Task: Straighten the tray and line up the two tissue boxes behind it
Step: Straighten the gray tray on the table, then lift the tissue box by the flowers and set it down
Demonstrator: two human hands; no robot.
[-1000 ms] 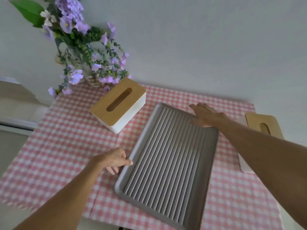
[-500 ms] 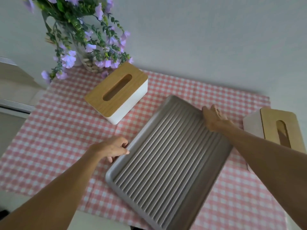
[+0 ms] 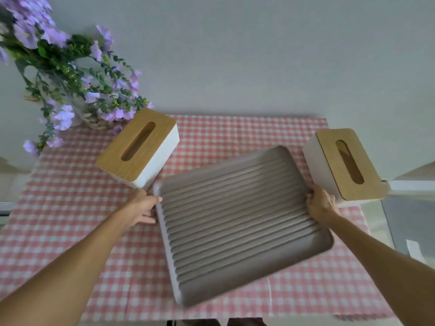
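Note:
A grey ribbed tray (image 3: 235, 222) lies on the pink checked cloth, its long side running left to right and still somewhat skewed. My left hand (image 3: 144, 207) grips its left rim near the back corner. My right hand (image 3: 321, 204) grips its right rim. A white tissue box with a wooden lid (image 3: 138, 147) stands angled at the back left, close to the tray's left corner. A second tissue box (image 3: 341, 163) stands angled at the right edge, just behind my right hand.
A woven pot of purple flowers (image 3: 70, 90) stands at the back left by the wall. The checked cloth (image 3: 70, 208) covers the table. The table's right edge and a glass surface (image 3: 409, 220) lie beyond the second box.
Both hands have turned the tray clockwise from a steep diagonal to nearly crosswise. My right hand moved from the far edge to the right rim. The view shifted, showing both boxes fully.

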